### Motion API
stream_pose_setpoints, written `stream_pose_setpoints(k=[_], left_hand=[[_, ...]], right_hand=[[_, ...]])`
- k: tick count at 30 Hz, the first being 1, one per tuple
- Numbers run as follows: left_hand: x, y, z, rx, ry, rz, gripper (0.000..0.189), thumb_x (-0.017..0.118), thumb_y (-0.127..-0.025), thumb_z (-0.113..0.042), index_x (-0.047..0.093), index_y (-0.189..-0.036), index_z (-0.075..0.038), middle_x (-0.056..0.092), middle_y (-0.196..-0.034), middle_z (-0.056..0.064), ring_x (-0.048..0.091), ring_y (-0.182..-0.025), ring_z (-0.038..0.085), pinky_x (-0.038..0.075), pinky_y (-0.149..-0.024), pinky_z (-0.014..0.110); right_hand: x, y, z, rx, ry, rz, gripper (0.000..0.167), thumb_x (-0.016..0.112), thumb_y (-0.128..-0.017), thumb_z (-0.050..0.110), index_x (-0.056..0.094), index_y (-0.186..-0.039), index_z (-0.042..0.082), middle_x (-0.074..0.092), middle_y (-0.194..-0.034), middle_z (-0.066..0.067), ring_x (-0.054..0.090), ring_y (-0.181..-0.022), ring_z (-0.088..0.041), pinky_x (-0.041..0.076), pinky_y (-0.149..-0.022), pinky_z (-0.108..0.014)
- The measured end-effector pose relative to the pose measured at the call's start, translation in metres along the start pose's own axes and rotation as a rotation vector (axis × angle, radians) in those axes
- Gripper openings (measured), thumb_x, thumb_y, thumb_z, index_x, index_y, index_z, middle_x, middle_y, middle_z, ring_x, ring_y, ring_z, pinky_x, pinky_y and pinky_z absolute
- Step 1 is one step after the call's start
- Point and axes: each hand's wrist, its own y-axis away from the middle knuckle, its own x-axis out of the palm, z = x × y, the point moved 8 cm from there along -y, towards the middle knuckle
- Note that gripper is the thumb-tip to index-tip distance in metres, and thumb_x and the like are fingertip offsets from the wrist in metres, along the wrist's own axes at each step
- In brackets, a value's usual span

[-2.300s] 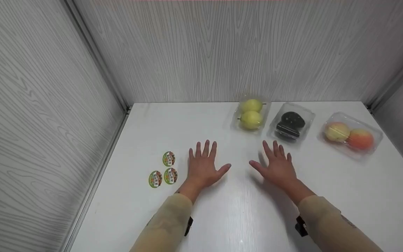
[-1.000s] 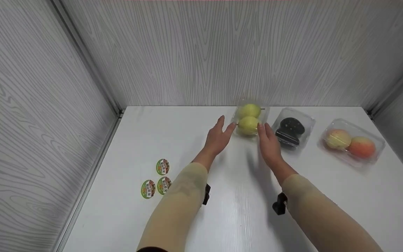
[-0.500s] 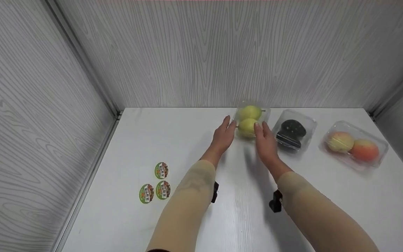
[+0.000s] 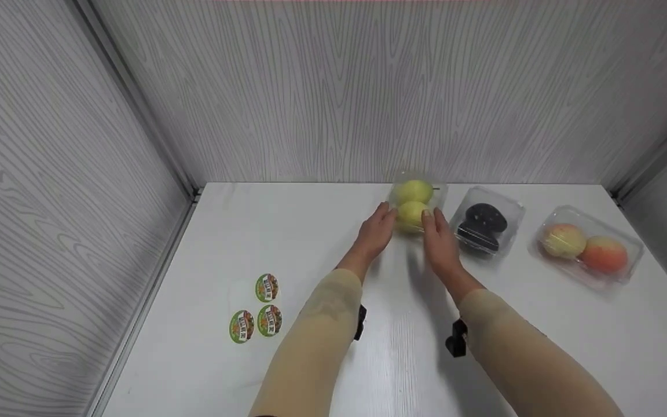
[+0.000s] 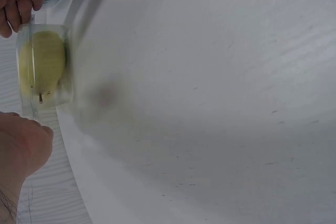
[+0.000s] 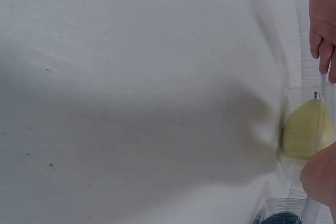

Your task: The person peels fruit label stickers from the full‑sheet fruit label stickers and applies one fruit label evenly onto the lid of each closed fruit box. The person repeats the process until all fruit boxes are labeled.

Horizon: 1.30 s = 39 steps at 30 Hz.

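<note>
Two yellow-green pears [image 4: 415, 191] sit in a clear plastic clamshell box [image 4: 441, 200] by the back wall. My left hand [image 4: 376, 231] lies along its left side, fingertips at the box. On the other side, my right hand [image 4: 441, 240] reaches its near right edge, thumb over the lid and fingers fairly straight. The left wrist view shows the box with one pear [image 5: 46, 61] between both hands, the right hand's fingertips at its rim. In the right wrist view, the left hand's fingers [image 6: 324, 59] touch the rim. The box stands on the table.
Right of the pears stands a clear box [image 4: 510, 217] with two dark oval fruits, then another box [image 4: 585, 217] with two peach-like fruits. Three round fruit-printed stickers [image 4: 269, 320] lie at the left on the white table [image 4: 194, 370]. Wood-grain panels [image 4: 333, 87] enclose the back and sides.
Both hands have moved forward from the middle of the table to the pear box. Over the last half second my left hand has closed in on its left side. The boxes look unmoved.
</note>
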Motion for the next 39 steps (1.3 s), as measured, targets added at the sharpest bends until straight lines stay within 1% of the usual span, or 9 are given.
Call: stream_pose_setpoints(k=[5, 9, 15, 18, 25, 33, 36, 39], left_hand=[[0.001, 0.002, 0.001, 0.005, -0.043, -0.001, 0.069, 0.03, -0.111, -0.052, 0.032, -0.168, -0.014, 0.028, -0.174, 0.003, 0.023, -0.16, 0.021, 0.018, -0.128, 0.033], [-0.001, 0.005, 0.0, 0.001, -0.069, 0.004, 0.069, 0.029, -0.111, -0.053, 0.033, -0.167, -0.013, 0.029, -0.174, 0.003, 0.024, -0.16, 0.021, 0.019, -0.128, 0.034], [-0.005, 0.017, 0.003, 0.005, -0.135, 0.01, 0.068, 0.027, -0.112, -0.051, 0.034, -0.167, -0.013, 0.031, -0.173, 0.004, 0.027, -0.159, 0.023, 0.021, -0.128, 0.035], [-0.007, 0.023, 0.005, 0.011, -0.161, 0.012, 0.068, 0.027, -0.111, -0.05, 0.033, -0.167, -0.013, 0.031, -0.173, 0.004, 0.027, -0.159, 0.024, 0.022, -0.127, 0.035], [-0.011, 0.039, 0.009, 0.017, -0.169, 0.018, 0.067, 0.026, -0.112, -0.049, 0.033, -0.167, -0.011, 0.032, -0.172, 0.005, 0.027, -0.159, 0.026, 0.022, -0.128, 0.036], [-0.017, 0.059, 0.013, 0.041, -0.136, -0.027, 0.064, 0.029, -0.112, -0.044, 0.041, -0.163, -0.008, 0.04, -0.168, 0.009, 0.035, -0.156, 0.029, 0.027, -0.126, 0.036], [-0.018, 0.068, 0.014, 0.043, -0.133, -0.044, 0.063, 0.03, -0.112, -0.043, 0.043, -0.162, -0.007, 0.042, -0.166, 0.009, 0.036, -0.155, 0.029, 0.027, -0.126, 0.036], [-0.018, 0.076, 0.014, 0.041, -0.133, -0.046, 0.065, 0.029, -0.111, -0.045, 0.044, -0.162, -0.007, 0.043, -0.166, 0.008, 0.037, -0.155, 0.027, 0.027, -0.125, 0.035]], right_hand=[[0.001, 0.001, -0.002, 0.017, 0.01, 0.025, 0.085, 0.03, -0.109, 0.065, 0.018, -0.17, 0.007, 0.017, -0.176, -0.013, 0.014, -0.162, -0.031, 0.012, -0.13, -0.045], [-0.001, 0.0, -0.001, 0.001, 0.017, 0.028, 0.083, 0.03, -0.11, 0.062, 0.02, -0.169, 0.005, 0.02, -0.175, -0.015, 0.015, -0.162, -0.032, 0.012, -0.13, -0.045], [-0.001, 0.008, 0.002, -0.043, 0.039, 0.016, 0.075, 0.033, -0.113, 0.053, 0.027, -0.166, 0.0, 0.026, -0.172, -0.018, 0.021, -0.16, -0.034, 0.015, -0.129, -0.045], [0.0, 0.012, 0.002, -0.05, 0.045, 0.014, 0.07, 0.034, -0.114, 0.047, 0.029, -0.165, -0.001, 0.028, -0.171, -0.019, 0.023, -0.16, -0.035, 0.016, -0.129, -0.044], [0.003, 0.021, -0.001, -0.038, 0.057, 0.017, 0.065, 0.034, -0.115, 0.043, 0.032, -0.165, 0.001, 0.03, -0.171, -0.017, 0.025, -0.159, -0.035, 0.017, -0.129, -0.044], [0.008, 0.036, -0.001, -0.07, 0.027, 0.066, 0.061, 0.035, -0.116, 0.035, 0.029, -0.166, 0.001, 0.026, -0.173, -0.016, 0.021, -0.16, -0.034, 0.015, -0.129, -0.044], [0.008, 0.042, -0.001, -0.075, 0.04, 0.065, 0.06, 0.035, -0.116, 0.036, 0.03, -0.166, 0.003, 0.027, -0.172, -0.015, 0.022, -0.16, -0.035, 0.016, -0.129, -0.044], [0.007, 0.047, -0.001, -0.083, 0.042, 0.057, 0.059, 0.035, -0.116, 0.035, 0.033, -0.165, 0.003, 0.03, -0.171, -0.015, 0.025, -0.159, -0.035, 0.018, -0.129, -0.045]])
